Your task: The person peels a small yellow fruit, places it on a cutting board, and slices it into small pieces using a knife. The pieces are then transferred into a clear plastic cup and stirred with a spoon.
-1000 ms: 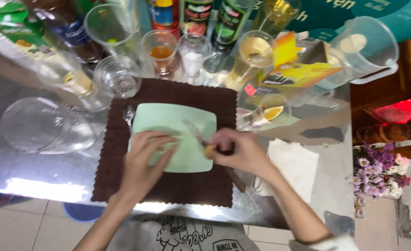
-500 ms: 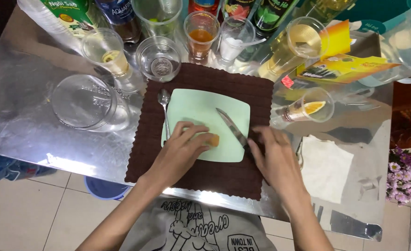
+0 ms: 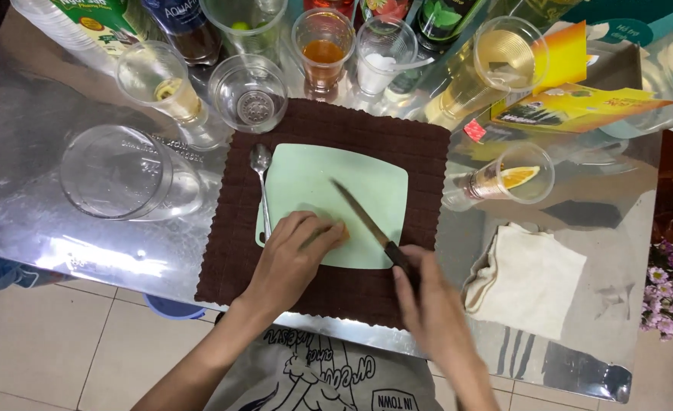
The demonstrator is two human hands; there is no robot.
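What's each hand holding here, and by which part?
Right hand holds the knife by its dark handle, blade over the green cutting board. Left hand presses a small orange piece from above.

One knife [image 3: 363, 215], one spoon [image 3: 261, 185], one cutting board [image 3: 314, 179] (pale green), two hands [image 3: 291, 259]

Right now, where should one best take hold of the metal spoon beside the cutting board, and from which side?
Probably grip the spoon by its slim handle, from the left, over the brown mat. It lies flat, bowl away from the person, its right side tight against the green cutting board.
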